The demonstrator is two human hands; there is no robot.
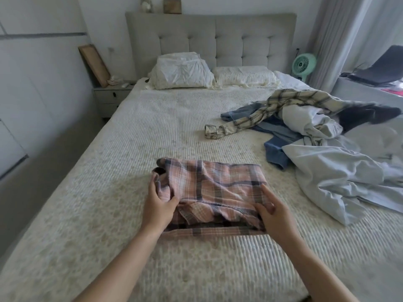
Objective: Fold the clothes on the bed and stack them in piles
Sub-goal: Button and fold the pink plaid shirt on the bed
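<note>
A pink plaid garment (pixel 216 188) lies half folded in the middle of the bed (pixel 152 131), its near edge flat on the cover. My left hand (pixel 158 203) grips its bunched left side, fingers curled into the cloth. At the right edge, my right hand (pixel 273 214) pinches the upper layer between thumb and fingers. To the right lies a loose heap: a cream plaid shirt (pixel 290 103), a blue garment (pixel 274 149), a white piece (pixel 305 118), a dark piece (pixel 366 114) and a pale blue garment (pixel 335 177).
Two pillows (pixel 183 73) lean by the grey headboard (pixel 209 38). A nightstand (pixel 109 97) stands at the bed's left, a green fan (pixel 303 63) at the back right. A laptop (pixel 379 70) sits on the ledge at the right.
</note>
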